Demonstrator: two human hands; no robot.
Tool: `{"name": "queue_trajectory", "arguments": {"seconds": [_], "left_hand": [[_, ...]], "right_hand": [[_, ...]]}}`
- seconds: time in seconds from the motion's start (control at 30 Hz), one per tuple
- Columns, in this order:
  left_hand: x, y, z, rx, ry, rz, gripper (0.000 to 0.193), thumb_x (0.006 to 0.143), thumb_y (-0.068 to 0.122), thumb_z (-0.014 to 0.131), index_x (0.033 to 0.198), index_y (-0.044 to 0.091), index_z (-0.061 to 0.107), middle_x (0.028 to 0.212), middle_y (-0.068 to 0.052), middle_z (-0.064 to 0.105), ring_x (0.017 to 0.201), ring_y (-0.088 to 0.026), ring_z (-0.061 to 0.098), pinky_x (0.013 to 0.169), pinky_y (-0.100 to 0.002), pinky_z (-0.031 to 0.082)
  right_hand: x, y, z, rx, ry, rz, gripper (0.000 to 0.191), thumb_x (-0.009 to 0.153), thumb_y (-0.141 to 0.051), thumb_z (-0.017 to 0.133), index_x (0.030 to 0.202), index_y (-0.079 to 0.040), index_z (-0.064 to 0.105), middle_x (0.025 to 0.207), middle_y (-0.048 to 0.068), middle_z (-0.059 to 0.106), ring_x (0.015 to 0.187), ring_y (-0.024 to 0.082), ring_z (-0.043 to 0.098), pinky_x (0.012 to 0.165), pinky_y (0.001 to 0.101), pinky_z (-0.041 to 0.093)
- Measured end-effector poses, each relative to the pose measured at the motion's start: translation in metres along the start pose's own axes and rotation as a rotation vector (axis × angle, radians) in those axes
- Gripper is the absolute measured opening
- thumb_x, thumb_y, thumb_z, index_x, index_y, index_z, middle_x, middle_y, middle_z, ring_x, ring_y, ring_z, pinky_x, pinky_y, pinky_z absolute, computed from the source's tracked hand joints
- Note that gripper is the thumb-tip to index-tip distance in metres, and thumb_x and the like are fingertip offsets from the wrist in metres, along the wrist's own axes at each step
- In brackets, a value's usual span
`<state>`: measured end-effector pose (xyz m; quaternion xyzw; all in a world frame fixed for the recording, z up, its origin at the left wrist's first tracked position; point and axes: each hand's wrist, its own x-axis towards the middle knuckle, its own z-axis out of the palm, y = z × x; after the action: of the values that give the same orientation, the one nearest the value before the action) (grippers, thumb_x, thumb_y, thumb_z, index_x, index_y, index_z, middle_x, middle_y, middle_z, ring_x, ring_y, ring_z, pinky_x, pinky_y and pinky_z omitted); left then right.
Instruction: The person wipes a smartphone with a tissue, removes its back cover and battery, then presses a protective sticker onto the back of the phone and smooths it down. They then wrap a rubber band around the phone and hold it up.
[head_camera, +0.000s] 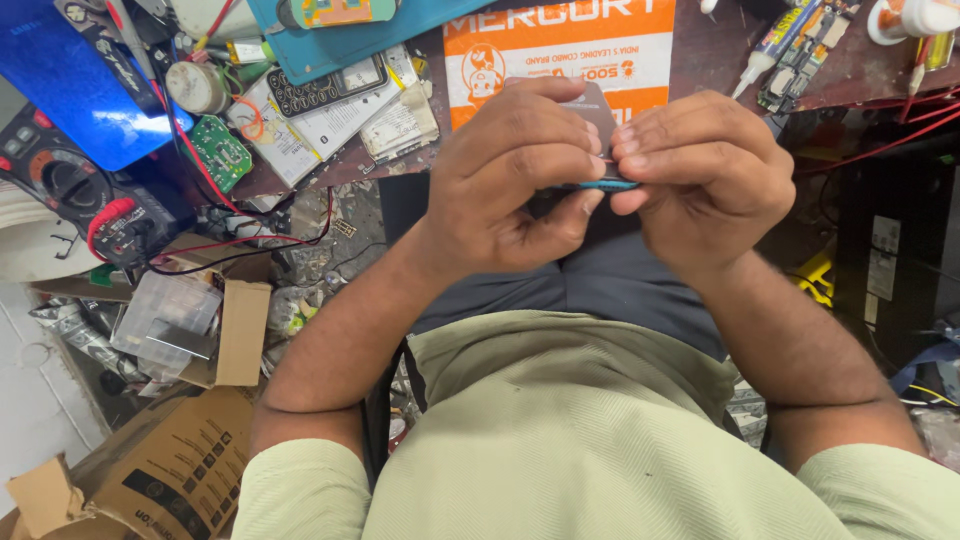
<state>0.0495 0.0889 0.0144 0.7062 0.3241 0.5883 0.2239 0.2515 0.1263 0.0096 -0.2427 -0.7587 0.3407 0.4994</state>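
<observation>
Above cluttered workbench (700, 60), both hands (curled) pinch thin phone (598, 150).

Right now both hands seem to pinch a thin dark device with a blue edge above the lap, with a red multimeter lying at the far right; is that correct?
Not quite: in the head view the multimeter lies at the far left, not the right. Both the left hand and right hand do pinch the thin dark device.

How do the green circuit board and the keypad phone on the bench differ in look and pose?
The green circuit board is a bare, small board with its parts showing; the keypad phone is a longer, cased device with dark keys and a pale screen. The board lies at the bench edge among red wires; the phone lies further back on white papers. Both lie flat, left of the hands, untouched.
</observation>
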Motion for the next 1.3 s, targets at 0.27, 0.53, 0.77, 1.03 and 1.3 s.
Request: {"name": "queue_trajectory", "arguments": {"seconds": [0.27, 0.53, 0.77, 1.03, 1.3], "left_hand": [[0.001, -0.004, -0.003, -0.028, 0.019, -0.016, 0.020, 0.091, 0.002, 0.078, 0.106, 0.002, 0.066, 0.105, -0.011, 0.068, 0.102, -0.026, 0.070, 0.107, -0.048, 0.057], [-0.002, -0.005, -0.001, -0.012, 0.008, -0.014, 0.017, 0.091, 0.005, 0.077, 0.104, 0.003, 0.065, 0.102, -0.010, 0.069, 0.101, -0.025, 0.072, 0.107, -0.051, 0.055], [-0.003, -0.011, -0.005, -0.055, 0.070, -0.026, 0.015, 0.089, 0.007, 0.073, 0.099, 0.003, 0.064, 0.099, -0.012, 0.070, 0.098, -0.025, 0.073, 0.107, -0.053, 0.054], [0.004, -0.008, -0.014, -0.097, 0.047, -0.065, 0.017, 0.089, 0.008, 0.074, 0.101, 0.004, 0.062, 0.101, -0.012, 0.071, 0.101, -0.026, 0.073, 0.110, -0.052, 0.051], [0.020, 0.024, -0.039, 0.388, -0.161, -0.069, 0.032, 0.091, 0.013, 0.089, 0.114, 0.005, 0.068, 0.109, -0.010, 0.071, 0.107, -0.029, 0.071, 0.102, -0.045, 0.053]], "right_hand": [[0.011, 0.032, -0.004, 0.113, -0.079, -0.042, 0.011, 0.085, 0.011, 0.076, 0.090, 0.003, 0.071, 0.091, 0.015, 0.070, 0.087, 0.027, 0.072, 0.079, 0.0355, 0.060], [0.009, 0.041, -0.004, 0.186, -0.119, -0.070, 0.018, 0.090, 0.017, 0.078, 0.094, 0.000, 0.073, 0.097, 0.012, 0.072, 0.088, 0.024, 0.074, 0.079, 0.0303, 0.063], [0.012, 0.048, -0.008, 0.004, -0.230, -0.066, 0.024, 0.082, 0.008, 0.082, 0.104, 0.004, 0.074, 0.102, 0.016, 0.072, 0.096, 0.028, 0.073, 0.087, 0.0350, 0.060], [0.010, 0.050, 0.001, 0.020, -0.169, -0.097, 0.021, 0.093, 0.008, 0.082, 0.110, -0.003, 0.074, 0.107, 0.010, 0.074, 0.096, 0.023, 0.074, 0.085, 0.0312, 0.059], [0.051, -0.015, -0.035, -0.456, -0.266, -0.393, 0.017, 0.093, 0.000, 0.084, 0.108, 0.000, 0.077, 0.102, 0.009, 0.071, 0.095, 0.025, 0.072, 0.083, 0.0350, 0.058]]}}
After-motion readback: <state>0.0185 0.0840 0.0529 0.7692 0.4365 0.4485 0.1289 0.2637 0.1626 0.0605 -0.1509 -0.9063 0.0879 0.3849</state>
